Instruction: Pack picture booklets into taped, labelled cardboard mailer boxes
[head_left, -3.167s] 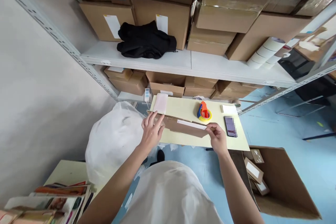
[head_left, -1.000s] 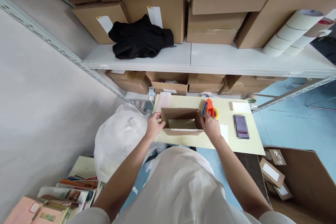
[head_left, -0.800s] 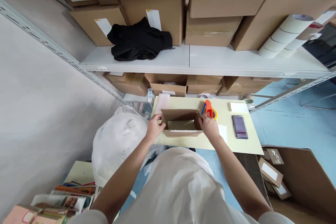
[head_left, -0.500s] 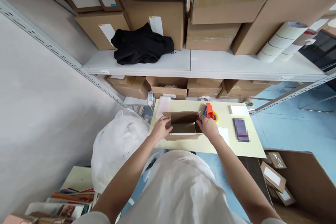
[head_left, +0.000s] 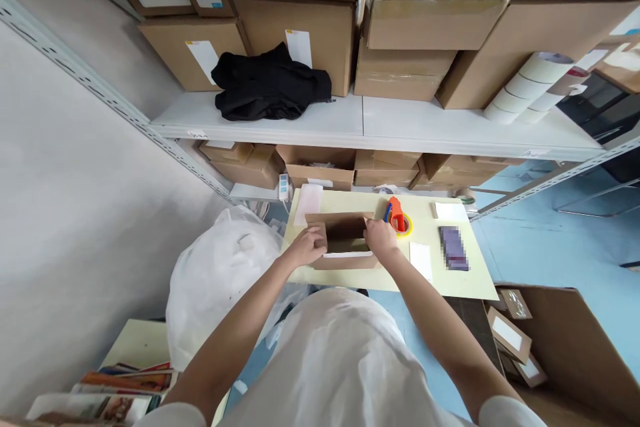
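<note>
A brown open-topped cardboard box [head_left: 346, 263] is standing on the pale-yellow tabletop [head_left: 440, 283]. The left hand [head_left: 307, 246] is resting, fingers curled, at its left end, clamping indeterminable; the right hand's [head_left: 381, 238] fingers are clamping its right end, apparently bracing the walls. Beyond, an orange tape dispenser [head_left: 396, 215] is lying alongside.

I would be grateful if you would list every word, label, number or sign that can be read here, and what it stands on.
None can be read.
Left shelf mark: too small.
Right shelf mark: too small.
White labels on shelved boxes: nothing legible.
Held carton: nothing legible.
Phone: screen pixelated.
Books: too blurred.
</note>
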`<state>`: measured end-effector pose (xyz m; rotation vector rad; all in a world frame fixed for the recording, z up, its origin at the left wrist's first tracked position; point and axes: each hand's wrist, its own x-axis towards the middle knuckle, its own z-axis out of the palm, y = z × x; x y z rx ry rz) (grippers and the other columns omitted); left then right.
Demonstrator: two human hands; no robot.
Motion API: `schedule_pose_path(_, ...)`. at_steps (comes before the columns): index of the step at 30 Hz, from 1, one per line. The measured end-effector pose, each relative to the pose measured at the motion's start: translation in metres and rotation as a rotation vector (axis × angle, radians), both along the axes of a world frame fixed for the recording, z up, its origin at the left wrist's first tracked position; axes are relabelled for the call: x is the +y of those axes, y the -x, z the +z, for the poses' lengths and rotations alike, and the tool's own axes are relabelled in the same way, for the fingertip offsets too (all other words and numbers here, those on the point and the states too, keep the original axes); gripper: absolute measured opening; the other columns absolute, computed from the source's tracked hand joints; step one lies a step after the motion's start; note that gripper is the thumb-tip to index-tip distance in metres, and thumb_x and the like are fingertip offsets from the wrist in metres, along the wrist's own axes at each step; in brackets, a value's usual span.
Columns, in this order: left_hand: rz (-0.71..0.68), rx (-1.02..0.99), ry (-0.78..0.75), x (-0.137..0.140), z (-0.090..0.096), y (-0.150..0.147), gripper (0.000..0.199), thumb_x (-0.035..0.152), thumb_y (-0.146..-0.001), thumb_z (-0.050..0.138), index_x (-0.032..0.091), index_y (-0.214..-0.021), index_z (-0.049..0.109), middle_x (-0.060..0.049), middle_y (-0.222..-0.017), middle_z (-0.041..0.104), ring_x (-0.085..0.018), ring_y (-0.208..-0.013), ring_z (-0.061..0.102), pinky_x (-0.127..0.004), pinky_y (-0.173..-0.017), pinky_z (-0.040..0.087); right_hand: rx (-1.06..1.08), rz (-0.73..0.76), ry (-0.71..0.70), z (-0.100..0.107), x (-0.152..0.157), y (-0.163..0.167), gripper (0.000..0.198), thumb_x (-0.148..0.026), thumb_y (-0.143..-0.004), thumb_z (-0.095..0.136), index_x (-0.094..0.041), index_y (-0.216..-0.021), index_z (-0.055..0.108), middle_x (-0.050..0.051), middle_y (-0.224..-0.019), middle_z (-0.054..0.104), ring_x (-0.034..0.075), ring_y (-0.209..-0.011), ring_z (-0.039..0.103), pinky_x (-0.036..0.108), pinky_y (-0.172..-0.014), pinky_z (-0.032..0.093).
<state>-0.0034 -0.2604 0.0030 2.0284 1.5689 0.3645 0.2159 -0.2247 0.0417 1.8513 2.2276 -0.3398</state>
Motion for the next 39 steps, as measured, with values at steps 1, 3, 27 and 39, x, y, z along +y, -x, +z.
schedule_pose_path(1, 0.003, -0.004, 0.004, -0.002, 0.0, 0.001, 0.03, 0.022, -0.071, 0.06, 0.015, -0.097, 0.074, -0.012, -0.127, 0.061, -0.029, -0.124, 0.052, -0.04, -0.106, 0.041, 0.018, -0.006, -0.006, -0.002, 0.001, -0.003, 0.028, -0.032, -0.09, 0.051, -0.01, -0.097, 0.066, 0.02, -0.091, 0.07, 0.029, -0.088, 0.069, 0.033, -0.07, 0.05)
schedule_pose_path(3, -0.015, -0.034, 0.01, -0.007, 0.0, 0.005, 0.033, 0.027, -0.074, 0.06, 0.012, -0.101, 0.072, -0.015, -0.133, 0.056, -0.03, -0.125, 0.051, -0.041, -0.106, 0.041, 0.104, -0.014, -0.007, -0.007, 0.0, -0.014, 0.034, -0.044, -0.088, 0.053, -0.013, -0.09, 0.068, 0.016, -0.086, 0.071, 0.027, -0.085, 0.068, 0.032, -0.071, 0.049)
schedule_pose_path(27, 0.515, -0.711, -0.065, -0.045, -0.059, -0.016, 0.031, 0.039, -0.084, 0.057, 0.019, -0.107, 0.061, -0.011, -0.113, 0.06, -0.022, -0.109, 0.059, -0.038, -0.09, 0.052, 1.061, -0.375, -0.105, -0.088, -0.062, -0.072, 0.055, -0.061, -0.077, 0.059, -0.02, -0.114, 0.062, 0.016, -0.132, 0.049, 0.032, -0.119, 0.05, 0.047, -0.088, 0.051)
schedule_pose_path(39, 0.5, -0.693, 0.088, -0.034, -0.056, -0.004, 0.083, 0.031, -0.076, 0.065, 0.027, -0.147, 0.021, -0.011, -0.119, 0.05, -0.017, -0.101, 0.057, -0.025, -0.07, 0.054, 1.008, -0.142, 0.178, -0.06, -0.012, -0.099, 0.099, -0.052, -0.064, 0.075, -0.031, -0.146, 0.023, 0.015, -0.15, 0.027, 0.038, -0.127, 0.043, 0.047, -0.078, 0.055)
